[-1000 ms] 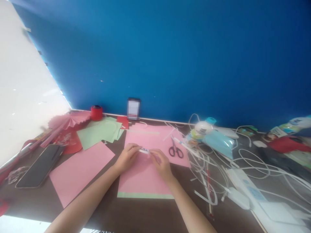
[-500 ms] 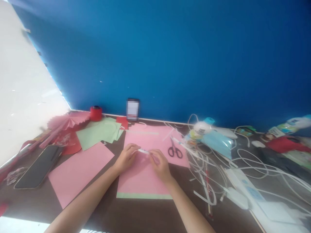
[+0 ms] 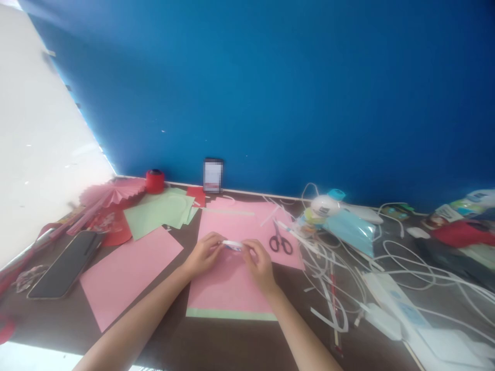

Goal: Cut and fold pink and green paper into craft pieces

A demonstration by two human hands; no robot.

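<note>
A small white strip, slightly arched and with a bit of blue under it, spans the gap between my hands. My left hand pinches its left end and my right hand its right end; what the strip is made of is too blurred to tell. Below both hands lies a large pink sheet of paper with a pale green band along its near edge. Dark-handled scissors rest on pink paper to the right of my right hand.
On the left are another pink sheet, green papers, a phone, a pleated pink paper fan and a red roll. Tangled white cables and strips, a power strip and a blue packet crowd the right.
The white strip now shows longer and bowed upward between my hands, which stand slightly further apart. The whole view has shifted a little.
</note>
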